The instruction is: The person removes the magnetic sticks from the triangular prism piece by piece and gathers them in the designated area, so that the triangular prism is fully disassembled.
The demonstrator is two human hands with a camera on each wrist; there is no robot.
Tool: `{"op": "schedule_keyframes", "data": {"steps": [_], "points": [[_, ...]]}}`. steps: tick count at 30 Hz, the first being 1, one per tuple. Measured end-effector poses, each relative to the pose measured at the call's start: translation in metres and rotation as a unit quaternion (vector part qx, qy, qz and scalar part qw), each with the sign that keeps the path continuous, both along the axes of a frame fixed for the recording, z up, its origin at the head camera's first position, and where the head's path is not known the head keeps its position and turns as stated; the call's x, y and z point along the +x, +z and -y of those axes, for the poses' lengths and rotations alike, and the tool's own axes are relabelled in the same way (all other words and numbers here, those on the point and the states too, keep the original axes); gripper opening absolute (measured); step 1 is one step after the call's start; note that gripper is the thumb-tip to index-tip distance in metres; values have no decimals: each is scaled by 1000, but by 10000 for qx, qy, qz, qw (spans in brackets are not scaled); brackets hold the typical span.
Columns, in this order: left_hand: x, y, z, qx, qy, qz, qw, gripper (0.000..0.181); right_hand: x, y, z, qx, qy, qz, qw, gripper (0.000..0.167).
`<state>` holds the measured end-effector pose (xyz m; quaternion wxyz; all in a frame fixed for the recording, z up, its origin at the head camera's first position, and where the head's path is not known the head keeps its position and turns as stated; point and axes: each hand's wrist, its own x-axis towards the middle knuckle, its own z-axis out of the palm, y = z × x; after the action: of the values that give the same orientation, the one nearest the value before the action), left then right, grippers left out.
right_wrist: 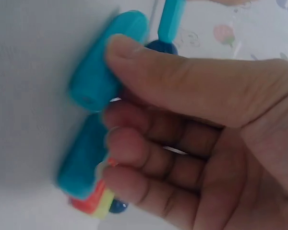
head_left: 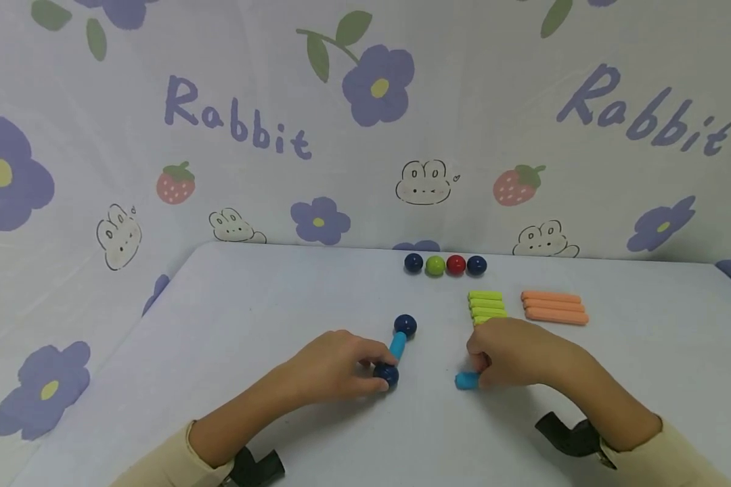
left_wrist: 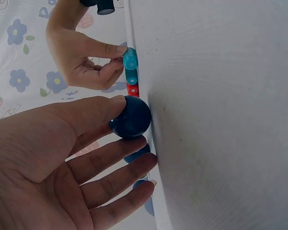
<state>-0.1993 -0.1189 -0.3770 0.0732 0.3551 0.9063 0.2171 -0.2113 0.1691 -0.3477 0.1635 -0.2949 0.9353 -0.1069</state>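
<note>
My left hand (head_left: 341, 365) pinches a navy ball (head_left: 386, 375) between thumb and forefinger. A blue stick (head_left: 398, 345) runs from it to a second navy ball (head_left: 405, 325) farther off. In the left wrist view the pinched ball (left_wrist: 130, 117) is close up, the other fingers spread beside it. To the right, my right hand (head_left: 514, 353) holds the end of a short blue stick (head_left: 466, 380) low over the white table. From the right wrist, the thumb lies on this stick (right_wrist: 105, 64); another blue stick (right_wrist: 81, 160) lies just beyond it, partly behind the fingers.
Along the back of the table (head_left: 268, 291) stands a row of balls: navy, a green ball (head_left: 435, 266), a red ball (head_left: 455, 264) and navy. Several yellow-green sticks (head_left: 486, 304) lie beyond my right hand, with orange sticks (head_left: 554, 308) to their right. A patterned cloth (head_left: 250, 182) hangs behind.
</note>
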Motion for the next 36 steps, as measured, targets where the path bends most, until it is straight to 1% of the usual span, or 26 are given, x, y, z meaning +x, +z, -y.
{"op": "schedule_keyframes", "data": {"steps": [6, 11, 14, 21, 29, 32, 36], "points": [[0, 0, 0, -47, 46, 21, 10000, 28, -1, 2, -12, 301, -366, 44, 9989, 33], [0, -1, -1, -49, 55, 21, 10000, 28, -4, 3, -15, 451, -432, -61, 9980, 31], [1, 0, -1, -16, 34, 23, 10000, 28, -5, 2, -15, 519, -389, -205, 9977, 31], [1, 0, 0, 30, 15, 25, 10000, 27, -8, 0, -17, 568, -318, -367, 9972, 31], [0, 0, 1, 65, 78, 44, 9999, 27, -11, 2, -15, 689, -256, -542, 9958, 29], [0, 1, 2, 91, 67, 83, 9999, 27, -10, 5, -12, 599, -149, -660, 9959, 27], [-1, 1, 2, 104, 22, 135, 9999, 28, -16, 9, 4, 292, 181, -1015, 9942, 15]]}}
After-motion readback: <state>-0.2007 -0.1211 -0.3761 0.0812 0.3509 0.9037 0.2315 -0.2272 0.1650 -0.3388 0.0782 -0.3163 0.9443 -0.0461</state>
